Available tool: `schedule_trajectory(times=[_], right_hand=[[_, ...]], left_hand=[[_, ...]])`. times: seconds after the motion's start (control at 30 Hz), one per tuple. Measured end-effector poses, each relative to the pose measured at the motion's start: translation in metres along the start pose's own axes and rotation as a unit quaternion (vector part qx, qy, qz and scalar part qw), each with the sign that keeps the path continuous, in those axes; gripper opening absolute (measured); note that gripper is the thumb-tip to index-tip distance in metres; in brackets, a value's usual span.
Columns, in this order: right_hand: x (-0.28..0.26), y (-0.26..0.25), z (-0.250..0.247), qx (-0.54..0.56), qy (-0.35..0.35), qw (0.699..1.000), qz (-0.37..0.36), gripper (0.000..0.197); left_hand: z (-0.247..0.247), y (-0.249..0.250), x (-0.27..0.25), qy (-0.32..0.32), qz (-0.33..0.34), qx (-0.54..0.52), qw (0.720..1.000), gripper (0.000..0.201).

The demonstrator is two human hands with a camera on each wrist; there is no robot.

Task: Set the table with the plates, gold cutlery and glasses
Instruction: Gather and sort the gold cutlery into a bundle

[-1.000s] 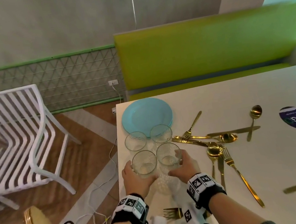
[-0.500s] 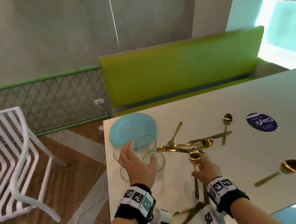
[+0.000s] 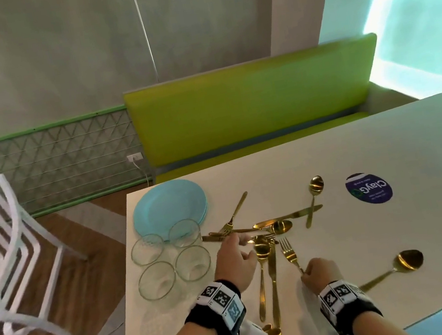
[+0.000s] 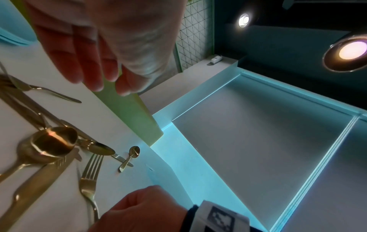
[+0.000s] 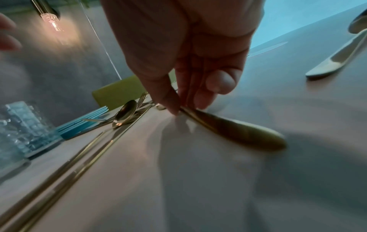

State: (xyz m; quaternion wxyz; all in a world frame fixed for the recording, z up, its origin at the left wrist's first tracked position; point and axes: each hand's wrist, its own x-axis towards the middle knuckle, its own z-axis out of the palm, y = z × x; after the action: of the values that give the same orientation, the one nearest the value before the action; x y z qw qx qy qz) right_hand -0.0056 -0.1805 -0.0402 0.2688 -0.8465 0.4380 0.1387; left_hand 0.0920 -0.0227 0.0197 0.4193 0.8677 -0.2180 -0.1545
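Note:
A stack of blue plates (image 3: 169, 207) sits at the table's far left corner, with several clear glasses (image 3: 193, 263) grouped in front of it. Gold cutlery (image 3: 264, 228) lies in a loose pile to their right. My left hand (image 3: 241, 246) hovers over the pile with relaxed, empty fingers (image 4: 93, 78), just above a gold spoon (image 4: 53, 141). My right hand (image 3: 307, 271) pinches the handle of a gold fork (image 3: 289, 252) lying on the table. In the right wrist view my thumb and fingers (image 5: 172, 102) close on that handle (image 5: 234, 130).
A white slatted chair (image 3: 11, 258) stands left of the white table (image 3: 399, 240), a green bench (image 3: 254, 110) behind it. A purple round sticker (image 3: 369, 188) marks the table. Two lone gold spoons (image 3: 400, 263) (image 3: 315, 193) lie to the right. A spoon and a knife (image 3: 274, 283) lie parallel near me.
Both hands have left the glasses. The left hand moved right to hover over the cutlery pile, and the right hand moved right and took hold of a fork's handle.

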Motion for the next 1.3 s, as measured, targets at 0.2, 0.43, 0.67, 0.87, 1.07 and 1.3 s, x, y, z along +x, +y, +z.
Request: schedule_trajectory(times=[0.2, 0.43, 0.67, 0.87, 1.07, 1.3], right_hand=[[0.023, 0.013, -0.023, 0.075, -0.045, 0.996, -0.025, 0.016], [0.004, -0.024, -0.04, 0.292, -0.089, 0.943, -0.131, 0.012], [-0.03, -0.071, -0.018, 0.305, -0.11, 0.921, -0.217, 0.021], [-0.063, -0.091, 0.015, 0.085, -0.138, 0.954, -0.252, 0.017], [-0.088, -0.088, 0.06, -0.147, -0.191, 0.945, -0.223, 0.032], [-0.088, -0.084, 0.071, -0.198, -0.146, 0.946, -0.211, 0.026]], left_hand=[[0.022, 0.005, 0.019, -0.051, -0.059, -0.001, 0.997, 0.021], [0.037, 0.01, 0.012, -0.154, -0.139, -0.1, 0.973, 0.03], [0.001, 0.003, -0.002, -0.109, -0.184, -0.254, 0.943, 0.021], [-0.045, -0.025, -0.017, 0.014, -0.154, -0.194, 0.969, 0.024], [-0.067, -0.043, -0.036, 0.025, -0.127, -0.162, 0.978, 0.025], [-0.069, -0.056, -0.048, 0.014, -0.121, -0.153, 0.981, 0.024]])
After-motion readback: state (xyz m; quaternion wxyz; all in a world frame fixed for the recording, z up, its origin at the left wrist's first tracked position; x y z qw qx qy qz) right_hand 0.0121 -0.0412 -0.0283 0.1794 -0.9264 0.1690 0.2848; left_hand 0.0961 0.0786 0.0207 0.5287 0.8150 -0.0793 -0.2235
